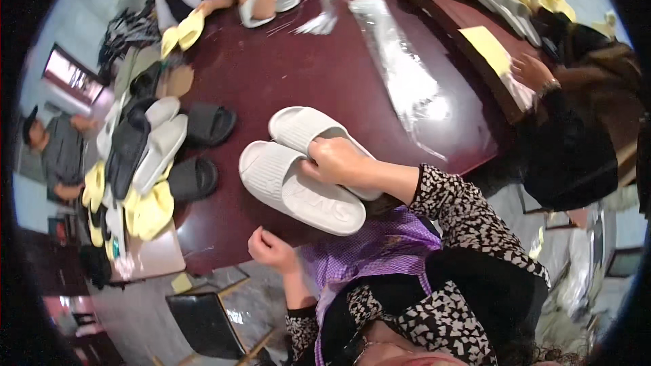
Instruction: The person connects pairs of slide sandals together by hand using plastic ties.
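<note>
Slippers dominate the dark red-brown wooden counter (298, 68) as we look down on a pair of pale grey moulded foam slides (298, 183) lying side by side, soles up, near its front edge. Our right hand (337, 160) rests on the pair where the two slides meet, its fingers curled and pressed together against the far one. Our left hand (270, 249) hangs just off the counter's near edge, fingers loosely curled around nothing that we can see.

We judge the work partly done: this pair is matched and under hand, while a heap of grey, black and yellow slides (139, 163) waits at the left, with two black slides (200, 152) lying loose beside it. A long clear plastic bag (407, 74) lies flat to the far right, apparently unfilled.

Bare counter stretches beyond the pair toward the far side, leaving room to move. At that far edge another person's hand (266, 1) holds a white slide (271, 5); at the right, a dark-sleeved co-worker's hand (532, 71) crowds that edge.
</note>
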`<state>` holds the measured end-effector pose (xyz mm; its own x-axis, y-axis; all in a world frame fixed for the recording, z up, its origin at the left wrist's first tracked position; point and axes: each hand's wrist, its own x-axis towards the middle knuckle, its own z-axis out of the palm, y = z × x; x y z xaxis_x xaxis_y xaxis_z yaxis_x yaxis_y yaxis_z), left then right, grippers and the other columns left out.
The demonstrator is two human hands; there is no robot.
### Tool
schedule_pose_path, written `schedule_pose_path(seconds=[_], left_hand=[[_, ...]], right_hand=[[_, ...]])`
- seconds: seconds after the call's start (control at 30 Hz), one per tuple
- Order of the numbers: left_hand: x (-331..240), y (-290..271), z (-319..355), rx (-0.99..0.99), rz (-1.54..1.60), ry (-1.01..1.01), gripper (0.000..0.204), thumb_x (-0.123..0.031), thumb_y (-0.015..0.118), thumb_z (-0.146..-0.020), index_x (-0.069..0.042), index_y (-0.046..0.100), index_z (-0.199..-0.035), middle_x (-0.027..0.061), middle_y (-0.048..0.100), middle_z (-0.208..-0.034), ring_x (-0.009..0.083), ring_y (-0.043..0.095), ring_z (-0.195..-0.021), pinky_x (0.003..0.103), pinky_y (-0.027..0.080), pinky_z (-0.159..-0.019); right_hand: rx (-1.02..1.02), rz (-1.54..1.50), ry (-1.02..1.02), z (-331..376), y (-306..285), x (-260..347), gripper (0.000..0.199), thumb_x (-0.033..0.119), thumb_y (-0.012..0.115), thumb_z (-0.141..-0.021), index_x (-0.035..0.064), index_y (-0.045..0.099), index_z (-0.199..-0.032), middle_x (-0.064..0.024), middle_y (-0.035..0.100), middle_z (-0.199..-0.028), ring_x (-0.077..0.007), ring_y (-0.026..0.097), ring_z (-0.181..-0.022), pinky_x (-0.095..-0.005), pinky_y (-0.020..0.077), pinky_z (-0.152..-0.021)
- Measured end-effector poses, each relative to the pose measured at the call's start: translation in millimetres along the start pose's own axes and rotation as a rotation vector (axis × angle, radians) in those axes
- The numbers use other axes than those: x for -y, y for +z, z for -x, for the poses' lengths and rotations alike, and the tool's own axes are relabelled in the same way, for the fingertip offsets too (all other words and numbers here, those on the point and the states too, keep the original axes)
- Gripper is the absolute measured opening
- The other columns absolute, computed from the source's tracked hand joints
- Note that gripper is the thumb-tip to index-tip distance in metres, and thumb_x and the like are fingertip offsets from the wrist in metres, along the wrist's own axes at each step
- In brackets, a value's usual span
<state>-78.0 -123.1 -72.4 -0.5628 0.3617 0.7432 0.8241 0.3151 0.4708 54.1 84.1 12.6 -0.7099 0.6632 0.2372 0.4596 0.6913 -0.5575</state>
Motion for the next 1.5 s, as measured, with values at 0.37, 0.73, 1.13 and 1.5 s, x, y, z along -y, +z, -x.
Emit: schedule_pose_path(seconds=[0.37, 0.73, 1.13, 1.5], left_hand=[[20, -9, 10, 0.051, -0.014, -0.067, 0.013, -0.007, 0.053, -0.088, 0.002, 0.059, -0.095, 0.0158, 0.060, -0.089, 0.0296, 0.057, -0.079, 0.037, 0.046, -0.072], [16, 8, 6, 0.071, 0.024, -0.079, 0.013, -0.005, 0.054, -0.089, 0.003, 0.058, -0.097, 0.0132, 0.060, -0.090, 0.0224, 0.056, -0.078, 0.032, 0.046, -0.071], [26, 6, 14, 0.074, 0.025, -0.095, 0.015, -0.006, 0.053, -0.089, 0.003, 0.058, -0.100, 0.0101, 0.058, -0.089, 0.0167, 0.053, -0.074, 0.029, 0.046, -0.068], [17, 0, -2, 0.071, -0.098, -0.044, 0.011, -0.009, 0.055, -0.087, -0.002, 0.060, -0.094, 0.0123, 0.060, -0.087, 0.0262, 0.057, -0.078, 0.036, 0.045, -0.072]], right_hand=[[-0.257, 0.164, 0.279, -22, -194, -99, 0.023, 0.022, 0.065, -0.076, 0.0003, 0.063, -0.085, -0.0175, 0.064, -0.076, -0.0301, 0.061, -0.067, -0.0394, 0.0488, -0.063], [-0.719, 0.337, 0.113, -1, -355, -202, 0.031, 0.027, 0.060, -0.082, 0.0061, 0.058, -0.104, -0.0121, 0.063, -0.090, -0.0184, 0.060, -0.078, -0.0338, 0.0471, -0.064], [-0.300, -0.106, 0.414, 129, -94, -124, 0.027, 0.016, 0.068, -0.080, 0.0005, 0.055, -0.098, -0.0143, 0.063, -0.081, -0.0235, 0.061, -0.073, -0.0327, 0.0492, -0.065], [-0.371, 0.121, 0.373, 108, -57, -159, 0.024, 0.012, 0.059, -0.083, 0.0050, 0.053, -0.105, -0.0193, 0.064, -0.083, -0.0336, 0.063, -0.077, -0.0392, 0.0492, -0.067]])
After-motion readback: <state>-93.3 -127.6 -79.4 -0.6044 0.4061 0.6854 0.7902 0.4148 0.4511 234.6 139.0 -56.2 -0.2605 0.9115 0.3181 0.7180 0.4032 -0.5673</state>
